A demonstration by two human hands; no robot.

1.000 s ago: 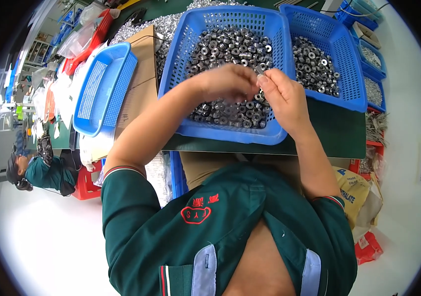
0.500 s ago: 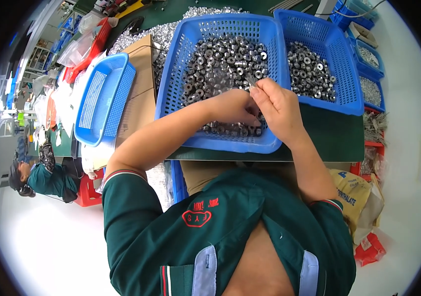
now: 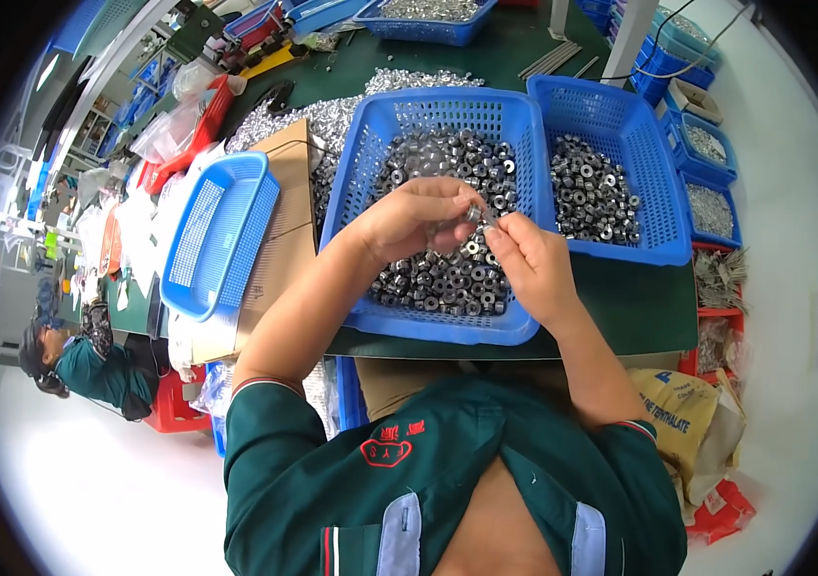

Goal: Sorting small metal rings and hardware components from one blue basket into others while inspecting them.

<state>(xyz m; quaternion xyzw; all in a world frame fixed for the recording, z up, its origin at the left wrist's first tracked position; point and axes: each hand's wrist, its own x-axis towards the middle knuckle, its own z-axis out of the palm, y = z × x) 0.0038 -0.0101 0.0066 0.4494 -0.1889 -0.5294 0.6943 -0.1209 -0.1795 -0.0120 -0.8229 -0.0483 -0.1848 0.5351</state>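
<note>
**Hands meet over a basket of metal parts**

Both hands hover above the big blue basket (image 3: 370, 182) heaped with small metal rings (image 3: 438, 278). The left hand (image 3: 418, 216) and right hand (image 3: 529, 264) pinch a small metal piece (image 3: 478, 215) between their fingertips. Just beside it sits a second blue basket (image 3: 653, 192), partly filled. An empty blue tray (image 3: 222, 230) rests on a cardboard box (image 3: 279, 240) to the left.

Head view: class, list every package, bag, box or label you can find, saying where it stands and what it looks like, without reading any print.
Yellow sack: lower right, beside the table, crumpled, dark print.
Red packet: on the floor below the sack, small, torn.
Cardboard box: left of the middle blue basket, flat, brown.
Clear plastic bags: upper left, crumpled, see-through.
Red badge: on the green uniform's chest, oval.
</note>
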